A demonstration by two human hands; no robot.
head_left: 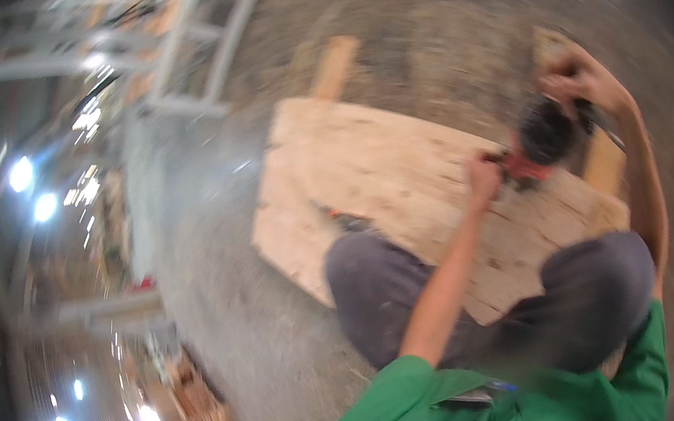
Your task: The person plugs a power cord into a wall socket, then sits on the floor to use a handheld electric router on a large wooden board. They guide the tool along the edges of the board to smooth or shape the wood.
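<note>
Leaning over a pale wooden board [363, 151] on a concrete floor [209, 220], a person in a green shirt [382, 407] is handling a black-and-red tool [546, 134], apparently a power tool, in the head view. The tool is sitting toward the board's right end, right of centre in the frame. The left hand [484, 177] is reaching up from the lower centre, its fingers wrapping what seems to be a grip on the tool's left side. The right hand [577, 82] is arching in at the upper right, its fingers bending near the tool's top; blur is hiding whether they are pinching a part or only resting there. A timber strip [336, 67] is jutting past the board's upper edge, and a small dark-and-orange tool [347, 219] is lying on the board near the left knee [377, 278]. A metal frame [238, 37] is standing at upper left. Judging by the pose, the person is steadying or adjusting the tool at the board; the next move is probably calling for a firm two-handed hold and the knees well clear.
</note>
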